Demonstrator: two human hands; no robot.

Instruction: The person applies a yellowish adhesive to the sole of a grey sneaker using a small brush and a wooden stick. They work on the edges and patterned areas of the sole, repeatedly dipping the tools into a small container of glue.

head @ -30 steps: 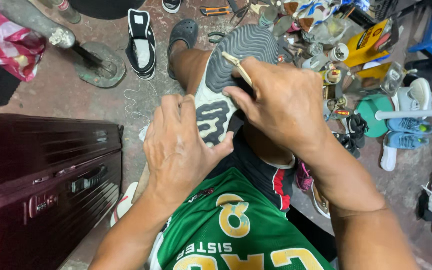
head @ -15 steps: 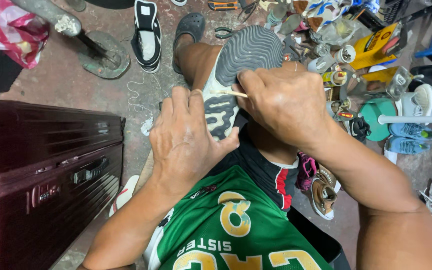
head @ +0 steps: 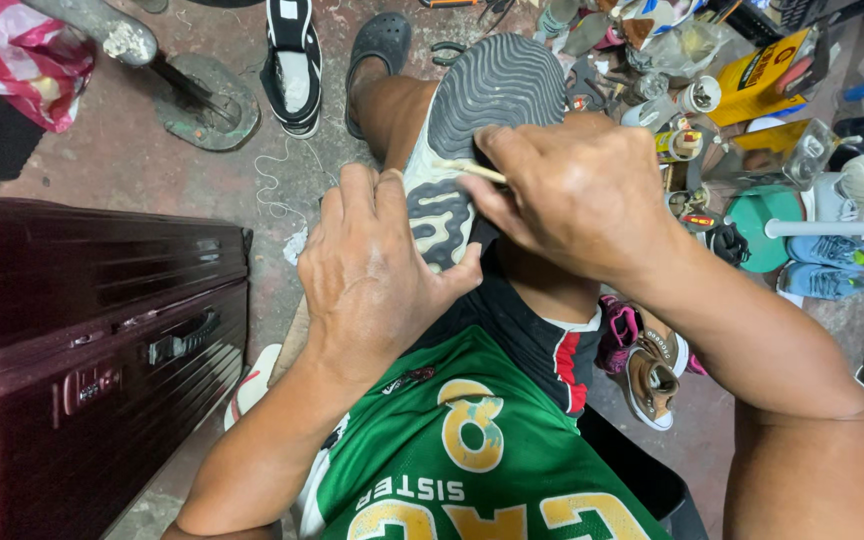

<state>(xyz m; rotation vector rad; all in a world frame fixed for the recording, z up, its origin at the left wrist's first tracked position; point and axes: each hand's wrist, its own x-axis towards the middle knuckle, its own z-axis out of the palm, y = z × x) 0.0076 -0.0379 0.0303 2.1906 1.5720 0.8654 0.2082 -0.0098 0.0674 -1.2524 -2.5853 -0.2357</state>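
A sports shoe (head: 472,130) is held sole-up on the person's lap, above the knee, with its grey and white ribbed sole turned toward the camera. The left hand (head: 372,275) is closed around the heel end of the shoe, the fingers laid flat along its left side and the thumb pressed against the right side. The right hand (head: 577,190) is closed on a thin pale stick (head: 472,172), which is pinched between the thumb and the fingers; the tip of the stick is laid across the middle of the sole, at the line where the grey part meets the white part. Green shorts (head: 462,450) with yellow figures are worn by the person, and a bare leg is seen under the shoe, ending in a dark clog (head: 377,50) on the floor. A dark red suitcase (head: 92,330) is placed just beside the left arm. Beyond it, a black and white sneaker (head: 292,60) is lying on the concrete floor (head: 282,200), near a round metal stand (head: 202,100) and a loose white thread. To the right of the right hand, many small bottles, tins and tools are crowded together, with a yellow can (head: 762,75) among them. A green round base (head: 757,230) with a white pole, blue sneakers (head: 832,265) and a brown shoe (head: 652,375) are also seen on the floor.
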